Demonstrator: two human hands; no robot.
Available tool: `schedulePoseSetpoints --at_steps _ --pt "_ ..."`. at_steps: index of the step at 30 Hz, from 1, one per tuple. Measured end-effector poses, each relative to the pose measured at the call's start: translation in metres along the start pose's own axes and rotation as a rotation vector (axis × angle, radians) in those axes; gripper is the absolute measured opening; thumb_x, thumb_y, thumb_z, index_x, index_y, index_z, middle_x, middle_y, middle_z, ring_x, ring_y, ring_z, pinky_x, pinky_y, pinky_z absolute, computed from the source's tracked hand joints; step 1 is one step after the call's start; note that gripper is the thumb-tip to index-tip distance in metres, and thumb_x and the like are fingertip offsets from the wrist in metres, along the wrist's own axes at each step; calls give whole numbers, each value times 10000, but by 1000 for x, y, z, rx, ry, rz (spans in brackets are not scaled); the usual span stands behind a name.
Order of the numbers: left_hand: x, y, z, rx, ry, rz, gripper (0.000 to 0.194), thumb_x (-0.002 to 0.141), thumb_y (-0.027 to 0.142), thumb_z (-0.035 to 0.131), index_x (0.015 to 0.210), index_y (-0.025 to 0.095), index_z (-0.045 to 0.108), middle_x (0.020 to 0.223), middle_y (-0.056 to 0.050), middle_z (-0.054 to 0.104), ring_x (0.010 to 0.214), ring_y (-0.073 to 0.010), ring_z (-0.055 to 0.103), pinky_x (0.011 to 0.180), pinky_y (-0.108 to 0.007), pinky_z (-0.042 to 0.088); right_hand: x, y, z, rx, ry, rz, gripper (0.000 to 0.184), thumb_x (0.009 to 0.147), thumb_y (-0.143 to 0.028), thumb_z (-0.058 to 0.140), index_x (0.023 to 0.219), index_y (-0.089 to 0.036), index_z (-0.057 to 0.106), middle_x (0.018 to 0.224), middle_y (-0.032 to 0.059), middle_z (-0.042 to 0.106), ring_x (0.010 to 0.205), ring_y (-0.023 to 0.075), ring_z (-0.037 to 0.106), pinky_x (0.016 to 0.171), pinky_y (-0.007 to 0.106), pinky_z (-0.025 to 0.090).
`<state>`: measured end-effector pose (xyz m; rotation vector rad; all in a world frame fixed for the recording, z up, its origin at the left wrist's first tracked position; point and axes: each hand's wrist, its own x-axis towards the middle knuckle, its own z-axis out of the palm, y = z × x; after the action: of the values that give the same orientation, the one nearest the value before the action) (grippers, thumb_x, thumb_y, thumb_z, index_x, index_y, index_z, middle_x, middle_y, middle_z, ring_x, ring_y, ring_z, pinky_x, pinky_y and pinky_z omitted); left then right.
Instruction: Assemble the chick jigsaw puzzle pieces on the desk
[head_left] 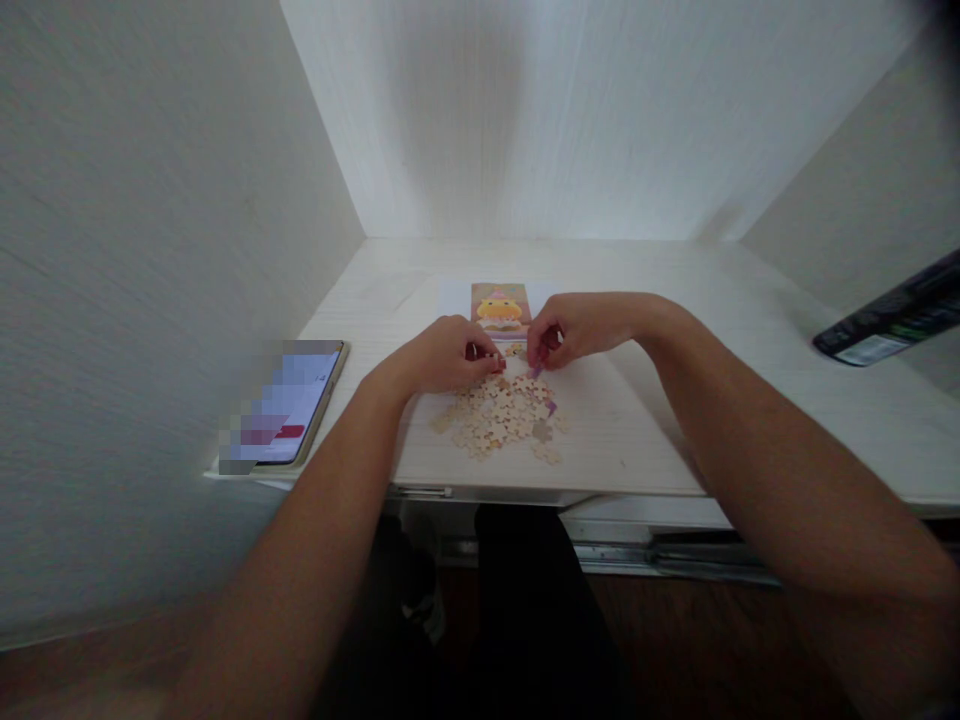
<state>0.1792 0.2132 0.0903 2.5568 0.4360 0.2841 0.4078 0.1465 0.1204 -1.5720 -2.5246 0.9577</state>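
A loose heap of small wooden jigsaw pieces [501,420] lies near the front edge of the white desk, most of them plain side up. My left hand [454,355] is at the heap's back left, thumb and fingers pinched on a small reddish puzzle piece [499,366]. Across from it, my right hand [559,332] points down with its fingertips closed on a purple puzzle piece [536,370]. Just behind both hands is a picture card [499,305] with a yellow cartoon figure. A few coloured pieces [515,350] lie between the hands, partly hidden by the fingers.
A phone [300,400] with a lit screen lies at the desk's left edge beside the side wall. On the right stands a dark bottle or can [892,310], tilted in view. The white desk [652,440] ends just in front of the heap, above my legs.
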Motion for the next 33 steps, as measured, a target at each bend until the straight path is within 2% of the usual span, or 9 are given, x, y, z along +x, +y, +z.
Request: schedulePoseSetpoints --at_steps 7,10,15,19,25,29,33 --pt "-1 -1 0 -44 39 30 156 835 248 616 929 185 723 718 -2 649 593 -108 502 568 -261 347 7 -11 6 82 124 21 295 743 -405 704 947 -197 755 766 20 714 667 140 582 621 275 423" --pt "0 -1 1 -59 59 30 156 812 205 640 950 173 704 757 -5 659 636 -112 540 591 -251 378 12 -16 12 91 158 51 263 781 -388 664 909 -179 756 762 33 715 649 137 585 604 274 416" --pt "1 -3 1 -99 100 -9 124 769 190 693 885 150 690 738 -8 662 636 -113 569 573 -235 401 16 -17 14 4 226 60 238 736 -328 697 902 -166 753 745 36 706 622 131 586 572 257 406" --pt "1 -1 0 -131 126 -46 76 738 171 695 812 154 704 695 -4 658 617 -117 571 556 -234 406 14 -14 12 -2 184 57 216 750 -289 666 915 -188 763 729 25 711 614 129 591 587 260 414" --pt "0 -2 -6 -90 160 -107 147 662 99 689 790 161 729 740 -5 686 641 -128 582 610 -257 431 9 -7 8 -37 165 102 178 727 -261 671 848 -179 773 714 32 719 625 143 600 599 272 417" --pt "-4 -7 -14 -5 189 -182 181 630 72 667 775 160 731 722 -9 680 658 -158 595 604 -282 425 14 -13 13 -51 267 27 207 747 -318 682 866 -176 774 660 19 687 583 121 563 571 259 388" --pt "-11 -13 -23 63 169 -228 196 655 75 650 794 178 742 749 -13 691 700 -175 616 653 -302 451 26 -26 26 -55 350 -92 263 744 -311 695 951 -168 769 774 36 704 632 112 558 584 243 389"
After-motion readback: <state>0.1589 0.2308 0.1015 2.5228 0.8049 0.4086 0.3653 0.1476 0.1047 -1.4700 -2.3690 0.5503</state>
